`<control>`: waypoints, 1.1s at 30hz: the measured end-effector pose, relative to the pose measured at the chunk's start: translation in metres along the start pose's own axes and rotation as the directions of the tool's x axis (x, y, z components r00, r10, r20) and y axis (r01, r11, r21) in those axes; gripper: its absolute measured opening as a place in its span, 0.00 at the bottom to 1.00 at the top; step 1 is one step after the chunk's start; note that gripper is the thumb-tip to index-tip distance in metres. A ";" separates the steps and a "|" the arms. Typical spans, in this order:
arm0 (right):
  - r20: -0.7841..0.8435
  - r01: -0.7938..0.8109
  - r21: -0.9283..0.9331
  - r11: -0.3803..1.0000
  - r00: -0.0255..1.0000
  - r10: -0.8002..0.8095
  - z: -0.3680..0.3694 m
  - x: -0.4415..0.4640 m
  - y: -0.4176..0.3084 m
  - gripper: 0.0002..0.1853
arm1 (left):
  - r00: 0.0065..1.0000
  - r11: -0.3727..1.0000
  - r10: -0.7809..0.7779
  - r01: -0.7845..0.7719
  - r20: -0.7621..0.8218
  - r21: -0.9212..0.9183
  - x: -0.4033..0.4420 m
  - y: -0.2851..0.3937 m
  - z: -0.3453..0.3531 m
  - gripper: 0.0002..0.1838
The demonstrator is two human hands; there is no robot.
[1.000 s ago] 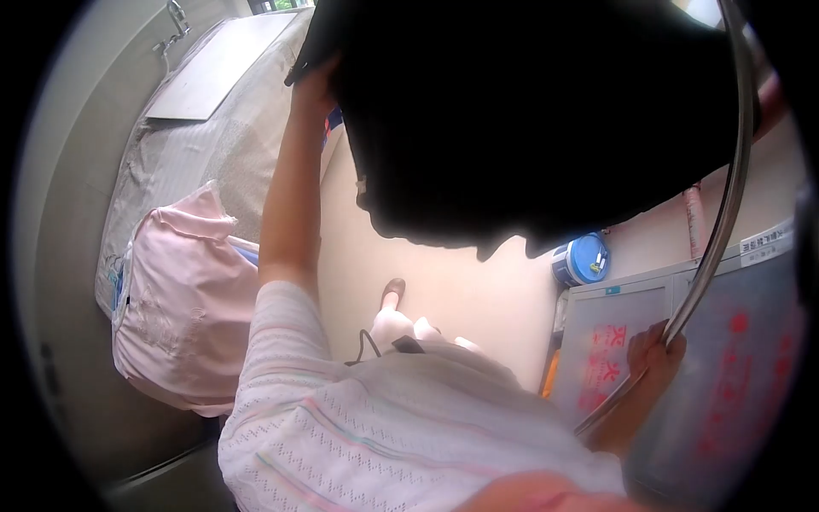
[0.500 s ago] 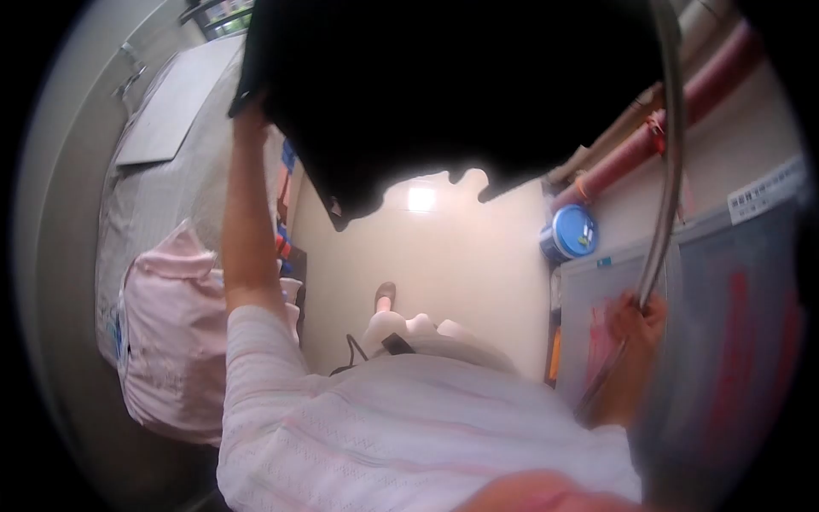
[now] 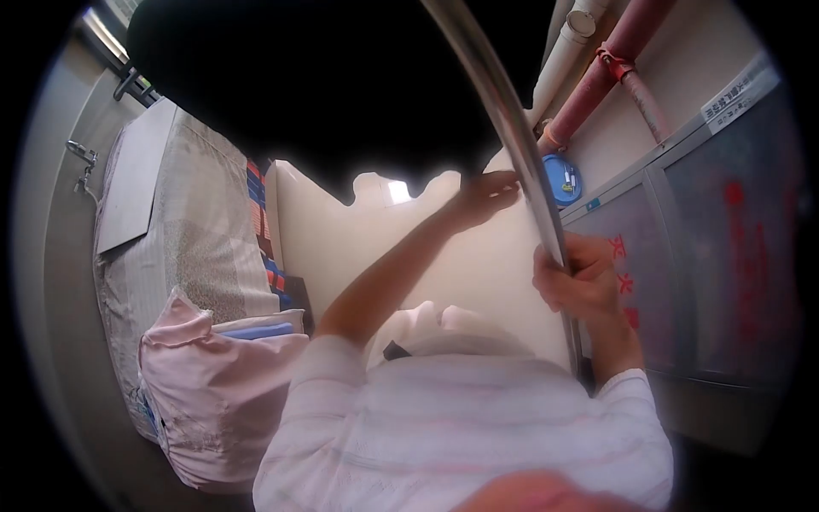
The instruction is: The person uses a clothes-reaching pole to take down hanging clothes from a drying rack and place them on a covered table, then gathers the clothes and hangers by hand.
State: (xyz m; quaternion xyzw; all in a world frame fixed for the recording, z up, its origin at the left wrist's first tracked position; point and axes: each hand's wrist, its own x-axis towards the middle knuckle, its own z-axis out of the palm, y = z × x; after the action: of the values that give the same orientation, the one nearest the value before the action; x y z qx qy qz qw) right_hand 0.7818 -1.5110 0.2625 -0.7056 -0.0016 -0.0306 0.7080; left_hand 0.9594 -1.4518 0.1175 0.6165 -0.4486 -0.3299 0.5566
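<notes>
A long, shiny metal pole (image 3: 503, 111) runs slantwise from the top middle down to the right side of my body. Closed around its lower part is my right hand (image 3: 582, 275), fingers wrapped about it. My left hand (image 3: 488, 198) reaches across in front of me, close beside the pole and higher than my right hand. Its fingers are stretched out and hold nothing that I can see; whether the fingertips touch the pole I cannot tell. A large black area hides the upper middle of the view, including the pole's surroundings there.
On the left, a cloth-covered stack (image 3: 205, 230) carries a flat pale board (image 3: 141, 188), with a pink cloth-covered bundle (image 3: 226, 384) nearer me. To the right stand a grey cabinet (image 3: 682, 256) with red lettering, a blue-lidded bucket (image 3: 563, 181) and red pipes (image 3: 601, 77) along the wall.
My left hand has left the edge of the black area at upper left and swung right, near the pole. My right hand has shifted left and up with the pole. The view has turned somewhat.
</notes>
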 end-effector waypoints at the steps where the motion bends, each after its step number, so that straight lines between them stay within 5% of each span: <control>1: -0.015 -0.054 -0.019 0.998 0.998 0.054 0.003 -0.001 -0.001 0.06 | 0.998 0.998 -0.063 0.062 -0.015 -0.008 0.025 -0.028 0.010 0.29; 4: 0.019 -0.045 0.009 0.999 0.999 0.045 0.007 -0.007 0.003 0.06 | 0.935 0.976 -0.074 0.140 -0.348 0.168 0.073 -0.086 0.013 0.45; 5: 0.048 -0.025 0.003 1.000 0.999 0.025 0.005 -0.009 0.005 0.06 | 0.931 0.988 -0.131 0.150 -0.342 0.029 0.071 -0.092 0.004 0.48; 10: 0.012 -0.052 0.067 0.996 0.999 0.051 0.002 -0.018 0.010 0.05 | 0.788 0.960 -0.131 -0.051 -0.602 -0.277 0.045 -0.130 -0.054 0.27; 11: 0.011 -0.048 0.080 0.996 0.999 0.048 0.000 -0.018 0.010 0.05 | 0.713 0.671 -0.290 -0.323 -0.638 -0.667 0.040 -0.134 -0.060 0.19; 12: 0.021 -0.039 0.102 0.994 0.999 0.037 -0.002 -0.017 0.009 0.05 | 0.758 0.765 -0.115 -0.345 -0.643 -0.544 0.041 -0.149 -0.082 0.22; 17: 0.060 0.000 0.189 0.982 0.998 -0.011 -0.007 -0.010 0.007 0.06 | 0.723 0.386 -0.240 -0.541 -0.648 -0.747 0.018 -0.092 -0.121 0.20; 24: 0.034 0.079 0.172 0.982 0.996 -0.086 -0.012 0.004 0.008 0.07 | 0.803 0.158 -0.139 -0.559 -0.579 -0.814 -0.021 -0.063 -0.108 0.18; 27: 0.035 0.089 0.157 0.983 0.995 -0.096 -0.015 0.005 0.012 0.08 | 0.830 0.211 0.262 -0.547 -0.493 -0.810 -0.045 -0.062 -0.108 0.22; 29: 0.034 0.080 0.172 0.982 0.996 -0.088 -0.016 0.004 0.016 0.08 | 0.799 0.317 0.092 -0.589 -0.594 -0.744 -0.058 -0.027 -0.100 0.23; 32: 0.038 0.080 0.174 0.981 0.995 -0.087 -0.018 0.003 0.021 0.07 | 0.556 0.585 -0.327 -0.516 -0.764 -0.625 -0.072 0.051 -0.075 0.23; 33: 0.038 0.086 0.166 0.982 0.995 -0.093 -0.019 0.003 0.023 0.07 | 0.659 0.512 -0.256 -0.529 -0.708 -0.677 -0.075 0.063 -0.071 0.25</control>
State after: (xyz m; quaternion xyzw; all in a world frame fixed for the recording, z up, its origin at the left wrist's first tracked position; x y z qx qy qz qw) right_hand 0.7852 -1.5303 0.2395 -0.6445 -0.0521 -0.0460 0.7615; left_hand 0.9835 -1.3537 0.1845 0.2979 -0.0152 -0.1739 0.9385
